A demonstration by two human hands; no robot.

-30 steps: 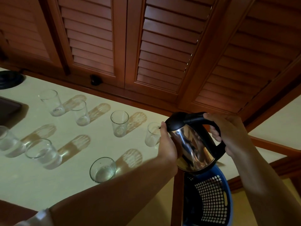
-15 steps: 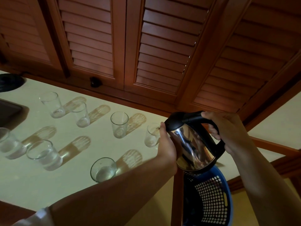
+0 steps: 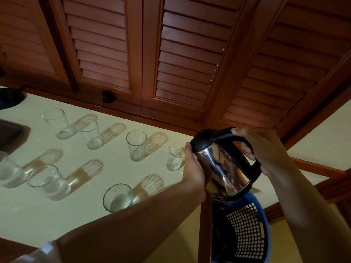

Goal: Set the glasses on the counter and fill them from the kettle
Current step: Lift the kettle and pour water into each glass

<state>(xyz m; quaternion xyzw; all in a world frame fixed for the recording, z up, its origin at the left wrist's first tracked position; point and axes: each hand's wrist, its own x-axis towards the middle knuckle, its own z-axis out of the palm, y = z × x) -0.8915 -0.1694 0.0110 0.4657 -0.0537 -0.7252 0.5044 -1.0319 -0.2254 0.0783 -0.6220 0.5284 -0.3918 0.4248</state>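
Observation:
A steel kettle (image 3: 222, 168) with a black lid and handle is tilted toward a small glass (image 3: 174, 158) on the pale counter (image 3: 28, 215). My right hand (image 3: 266, 149) grips the black handle. My left hand (image 3: 193, 168) presses against the kettle's steel side, next to that glass. Several clear glasses stand upright on the counter: a near one (image 3: 117, 198) holds some water, and two at the left (image 3: 49, 182) (image 3: 9, 172) hold water too. The back ones (image 3: 136, 146) (image 3: 91, 134) (image 3: 58, 123) look nearly empty. The spout is hidden behind my left hand.
Brown louvred wooden shutters (image 3: 180, 63) rise behind the counter. A blue perforated plastic basket (image 3: 247, 230) sits below the kettle past the counter's edge. A dark tray (image 3: 7, 133) and a black round object (image 3: 9, 97) lie at the far left.
The kettle and both hands have stayed almost still at the small glass; only the view has shifted slightly.

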